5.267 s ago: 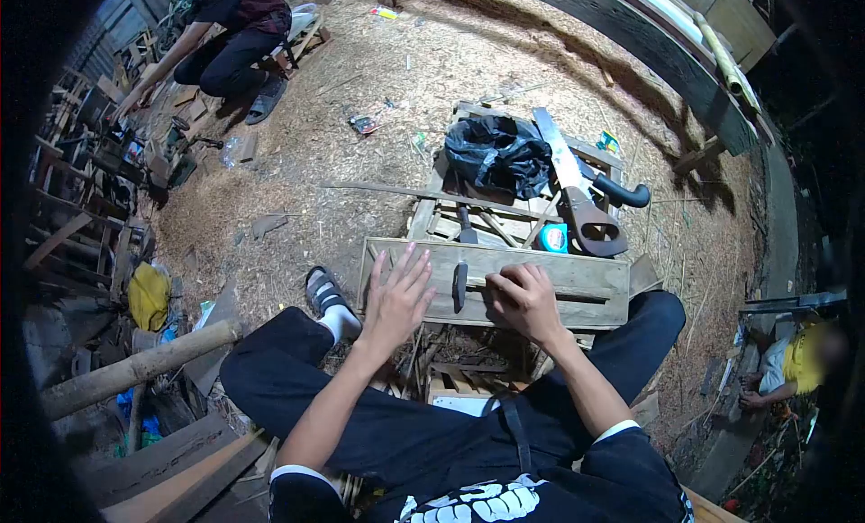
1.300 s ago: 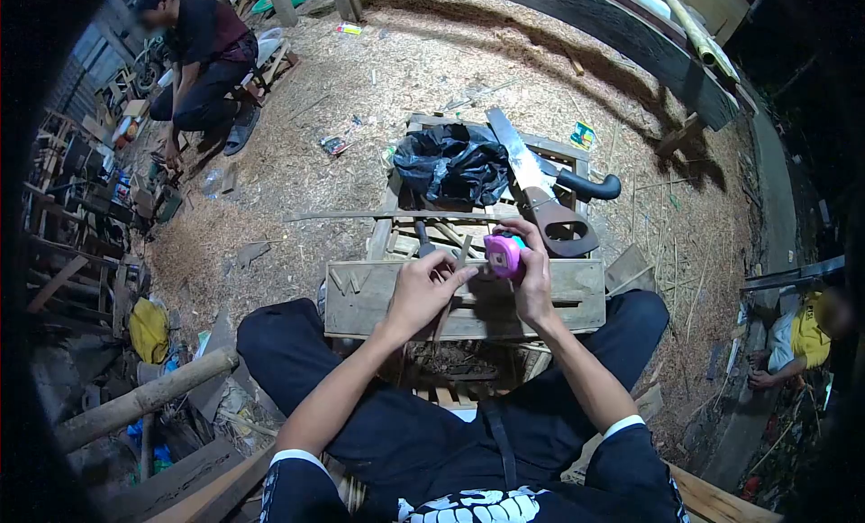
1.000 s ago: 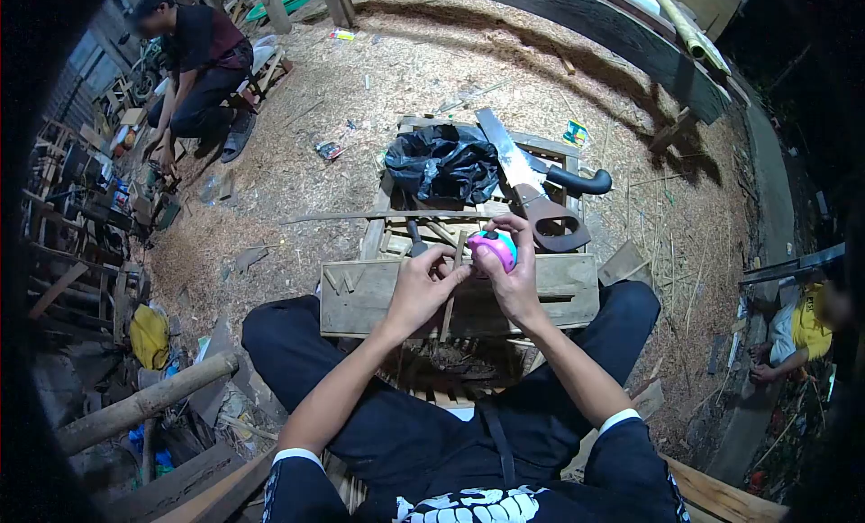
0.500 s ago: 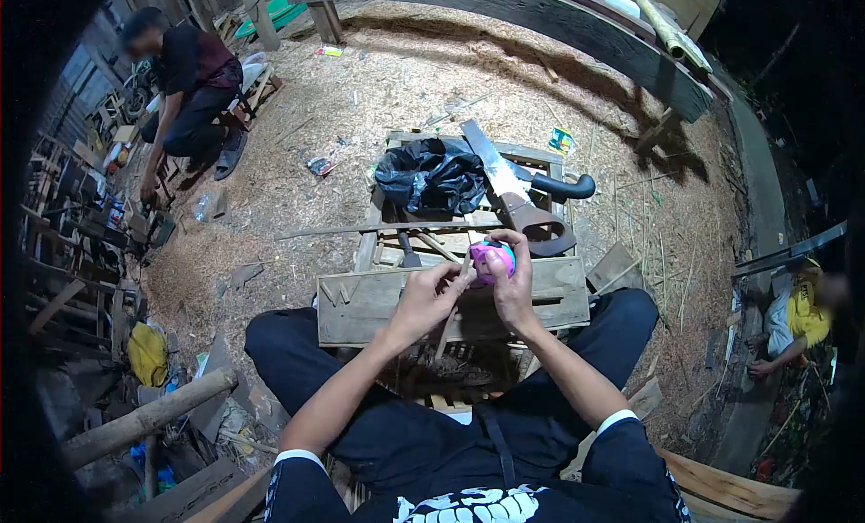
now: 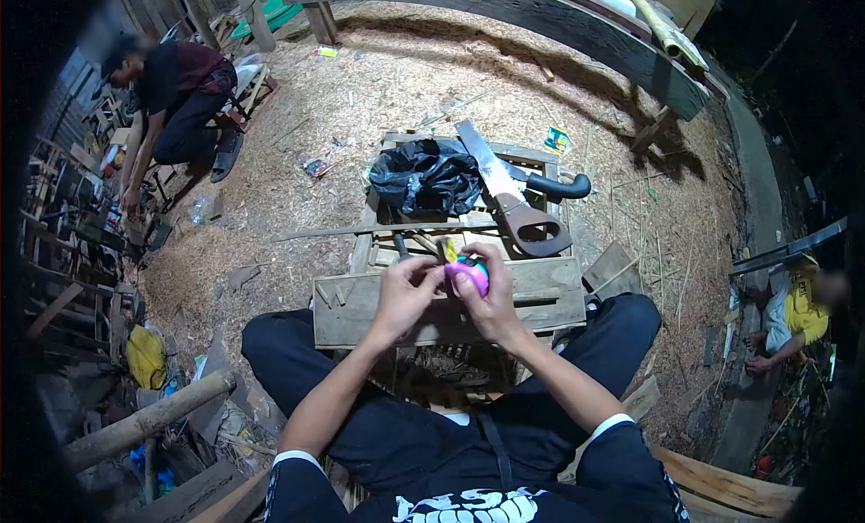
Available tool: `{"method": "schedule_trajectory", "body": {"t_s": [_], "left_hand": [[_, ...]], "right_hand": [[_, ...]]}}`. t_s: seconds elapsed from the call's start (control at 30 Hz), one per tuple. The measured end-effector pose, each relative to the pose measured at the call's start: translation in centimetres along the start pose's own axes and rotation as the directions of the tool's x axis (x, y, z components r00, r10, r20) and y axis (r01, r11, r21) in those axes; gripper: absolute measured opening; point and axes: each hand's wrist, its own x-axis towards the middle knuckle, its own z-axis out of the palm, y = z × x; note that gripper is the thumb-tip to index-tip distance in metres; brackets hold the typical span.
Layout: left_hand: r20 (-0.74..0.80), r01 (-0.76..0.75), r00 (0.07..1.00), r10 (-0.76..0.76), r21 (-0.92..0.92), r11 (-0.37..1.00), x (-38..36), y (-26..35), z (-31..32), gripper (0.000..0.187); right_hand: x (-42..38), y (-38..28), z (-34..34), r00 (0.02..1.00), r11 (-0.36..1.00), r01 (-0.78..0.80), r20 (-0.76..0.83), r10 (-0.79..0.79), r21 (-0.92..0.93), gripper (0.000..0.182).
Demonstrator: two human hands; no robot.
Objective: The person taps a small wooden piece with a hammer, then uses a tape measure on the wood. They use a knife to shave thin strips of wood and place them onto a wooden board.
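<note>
My right hand (image 5: 491,298) grips a small pink and teal tape measure (image 5: 470,272) above a wooden plank (image 5: 550,293) that lies across my lap on a slatted crate (image 5: 468,230). My left hand (image 5: 403,293) meets it from the left, fingers pinched on the yellow tape tip (image 5: 448,249) pulled a little way out. Both hands sit close together over the plank's middle.
On the crate lie a black plastic bag (image 5: 425,176), a hand saw (image 5: 509,194) and a black-handled tool (image 5: 559,185). Sawdust covers the ground. One person crouches at the far left (image 5: 171,90); another in yellow sits at the right edge (image 5: 802,311). A log (image 5: 144,415) lies at my left.
My right hand picked up the tape measure from the crate and brought it over the plank. My left hand closed in on it and now pulls out the yellow tape tip.
</note>
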Motion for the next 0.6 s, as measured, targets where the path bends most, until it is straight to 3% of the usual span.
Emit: {"method": "schedule_trajectory", "body": {"t_s": [0.13, 0.3, 0.53, 0.6], "left_hand": [[-0.03, -0.008, 1.0, 0.006, -0.064, 0.998, 0.5, 0.6, -1.1, 0.015], [0.026, 0.019, 0.999, -0.018, -0.064, 0.998, 0.0, 0.7, -1.0, 0.019], [0.134, 0.05, 0.99, -0.034, -0.124, 0.991, 0.2, 0.5, -1.5, 0.026], [0.096, 0.089, 0.992, -0.078, -0.121, 0.989, -0.3, 1.5, -1.3, 0.027]], "right_hand": [[-1.2, -1.1, -0.2, 0.986, 0.969, 0.147, 0.107, -0.127, -0.198, 0.041], [-1.7, -2.4, -0.6, 0.99, 0.979, 0.061, 0.136, -0.035, -0.197, 0.046], [-2.3, -2.4, -0.9, 0.979, 0.965, 0.079, 0.204, -0.028, -0.25, 0.05], [-2.2, -2.5, -0.8, 0.978, 0.977, -0.011, 0.2, 0.054, -0.212, 0.05]]}}
